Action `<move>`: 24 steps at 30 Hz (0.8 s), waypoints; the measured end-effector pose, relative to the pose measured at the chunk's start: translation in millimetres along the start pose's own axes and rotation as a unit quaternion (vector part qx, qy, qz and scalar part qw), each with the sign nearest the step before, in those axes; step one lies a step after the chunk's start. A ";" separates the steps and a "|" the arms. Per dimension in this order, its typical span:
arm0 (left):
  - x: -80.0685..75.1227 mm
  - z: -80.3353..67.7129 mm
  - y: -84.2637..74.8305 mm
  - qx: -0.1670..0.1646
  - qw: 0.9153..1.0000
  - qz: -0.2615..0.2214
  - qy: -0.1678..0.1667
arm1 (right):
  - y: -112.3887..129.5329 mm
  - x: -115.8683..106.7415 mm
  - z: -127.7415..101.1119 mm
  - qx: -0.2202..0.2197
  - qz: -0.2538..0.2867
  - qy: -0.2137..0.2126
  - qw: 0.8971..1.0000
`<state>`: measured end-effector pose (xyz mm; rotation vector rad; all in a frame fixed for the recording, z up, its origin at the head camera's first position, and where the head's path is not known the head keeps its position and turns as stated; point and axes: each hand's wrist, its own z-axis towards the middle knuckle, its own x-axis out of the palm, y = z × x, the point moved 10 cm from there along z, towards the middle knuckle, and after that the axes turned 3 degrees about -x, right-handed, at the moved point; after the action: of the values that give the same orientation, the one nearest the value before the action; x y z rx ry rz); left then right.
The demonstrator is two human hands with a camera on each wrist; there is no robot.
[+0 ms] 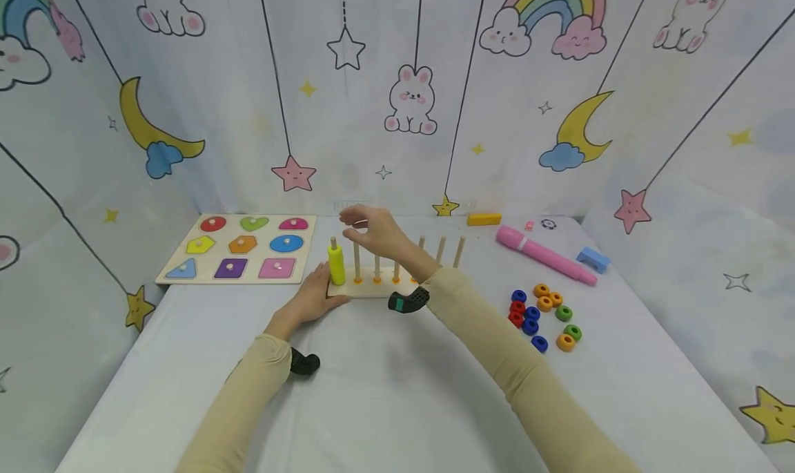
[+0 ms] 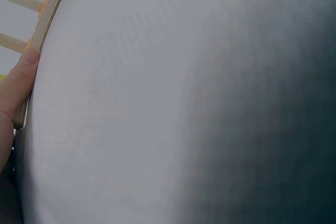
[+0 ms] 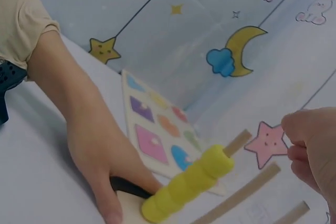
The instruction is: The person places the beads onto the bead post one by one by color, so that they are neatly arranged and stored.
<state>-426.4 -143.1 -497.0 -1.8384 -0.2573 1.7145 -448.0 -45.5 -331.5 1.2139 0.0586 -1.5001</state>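
A wooden peg base [image 1: 373, 291] with several upright pegs stands mid-table. Its leftmost peg carries a stack of yellow rings [image 1: 336, 266], also seen in the right wrist view [image 3: 189, 184]. My left hand [image 1: 318, 292] lies flat against the base's left front end, fingers straight; in the left wrist view a finger [image 2: 19, 85] touches the base's edge [image 2: 50, 11]. My right hand [image 1: 357, 228] hovers over the pegs next to the yellow stack, fingers loosely curved, nothing in it. The right wrist view shows its fingers [image 3: 315, 148] at the right edge and my left hand [image 3: 105, 156] on the base.
A shape puzzle board [image 1: 242, 255] lies at the back left. Several loose red, blue, orange and green rings [image 1: 543, 315] sit to the right of the base. A pink pen-like toy [image 1: 543, 255], a yellow block [image 1: 484, 219] and a blue block [image 1: 593, 259] lie at the back right.
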 end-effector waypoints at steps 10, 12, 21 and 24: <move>2.9 -1.2 1.3 -0.001 1.000 0.001 0.003 | -41.7 -73.9 -37.3 0.048 0.056 -0.068 0.995; 3.8 -0.7 1.7 -0.002 1.000 0.000 0.003 | -47.6 -93.5 -49.0 0.053 0.065 -0.080 0.993; 6.0 0.6 5.6 -0.015 1.000 0.002 0.015 | -84.1 -167.2 -116.2 0.107 0.010 -0.130 0.986; 6.3 0.4 6.1 -0.022 1.000 0.000 0.020 | -113.7 -178.0 -144.8 0.139 -0.013 -0.136 0.981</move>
<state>-427.5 -144.6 -505.6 -1.9016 -0.2807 1.6835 -474.5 209.1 -339.4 1.2157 -0.3291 -1.7255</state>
